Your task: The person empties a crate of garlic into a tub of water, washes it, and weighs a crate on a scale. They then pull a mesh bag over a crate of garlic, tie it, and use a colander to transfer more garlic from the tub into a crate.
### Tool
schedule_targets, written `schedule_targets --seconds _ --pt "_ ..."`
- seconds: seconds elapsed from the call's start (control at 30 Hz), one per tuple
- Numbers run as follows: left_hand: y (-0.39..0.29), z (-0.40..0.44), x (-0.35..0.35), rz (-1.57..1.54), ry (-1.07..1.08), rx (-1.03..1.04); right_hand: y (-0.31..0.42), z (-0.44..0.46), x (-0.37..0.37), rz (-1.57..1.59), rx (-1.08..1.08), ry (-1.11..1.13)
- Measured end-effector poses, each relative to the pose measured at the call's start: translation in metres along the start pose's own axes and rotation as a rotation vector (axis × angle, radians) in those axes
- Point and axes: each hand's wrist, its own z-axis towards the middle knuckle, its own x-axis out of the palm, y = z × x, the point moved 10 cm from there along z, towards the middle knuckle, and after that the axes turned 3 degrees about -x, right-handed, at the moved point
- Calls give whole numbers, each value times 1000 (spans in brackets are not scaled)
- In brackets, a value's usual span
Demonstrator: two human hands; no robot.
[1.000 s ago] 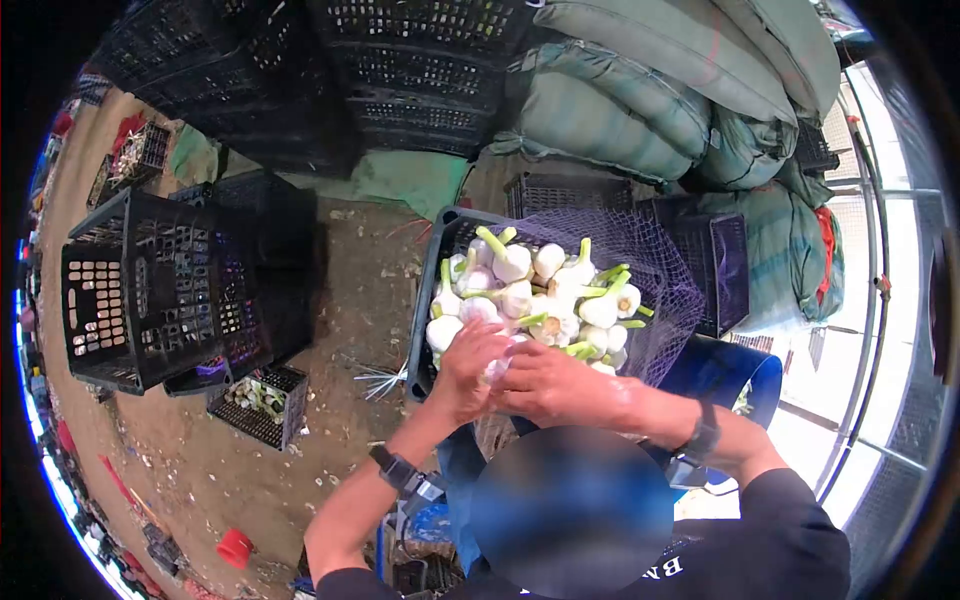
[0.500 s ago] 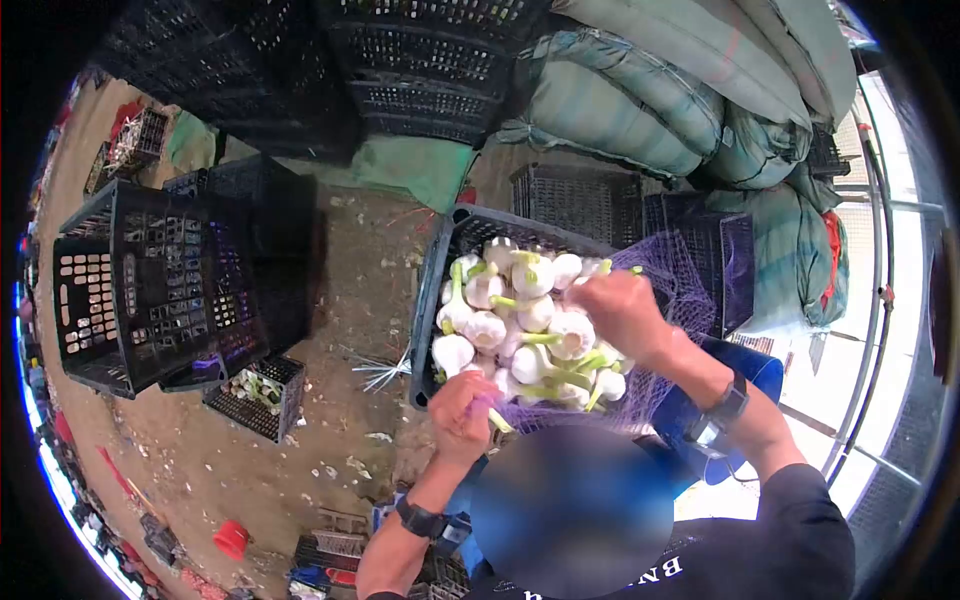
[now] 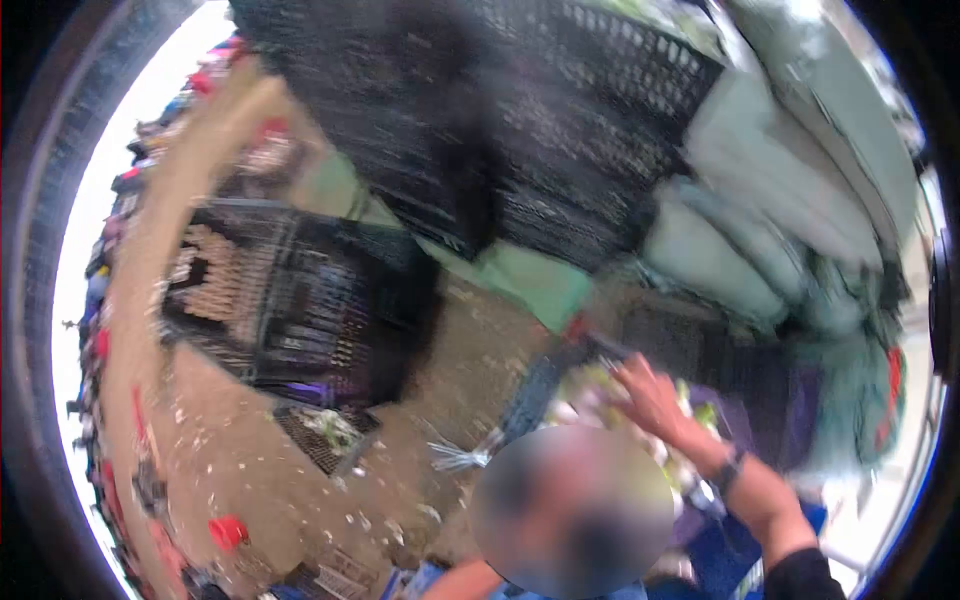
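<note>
My right hand [image 3: 648, 402] is above the black plastic crate [image 3: 532, 395], near its far rim. Its fingers look stretched and apart, with nothing seen between them. White garlic bulbs [image 3: 566, 412] with green stem ends fill the crate, blurred by motion. Purple mesh netting [image 3: 728, 412] shows at the crate's right side. Of my left arm, only a forearm [image 3: 462, 581] shows at the bottom edge; a blurred round patch covers where the hand would be, so its fingers are hidden.
Stacked black crates [image 3: 590, 130] stand at the back, more crates [image 3: 300, 300] at left. A small crate [image 3: 325, 435] holds vegetable pieces. Stuffed green-grey sacks [image 3: 720, 250] lie at right. White ties [image 3: 462, 456] and a red container [image 3: 228, 532] are on the littered floor.
The view has turned and blurred, and the crate sits lower right. My right hand has gone from closed at the netting to spread near the far rim. My left hand has become hidden.
</note>
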Motion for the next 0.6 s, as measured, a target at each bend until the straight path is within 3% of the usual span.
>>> schedule_targets --seconds 0.03,0.23,0.47,0.53,0.6 --pt "5 1 3 -49 31 -132 2 0 -2 -19 32 -46" --pt "33 -3 8 -163 -54 -202 6 0 -30 -155 122 -10" --pt "28 -3 9 -26 -89 -207 33 -2 18 -399 -140 247" --pt "40 -2 15 -123 -33 -262 19 9 25 -349 -66 311" --pt "35 0 13 -108 -53 -277 1 9 34 -394 -86 184"
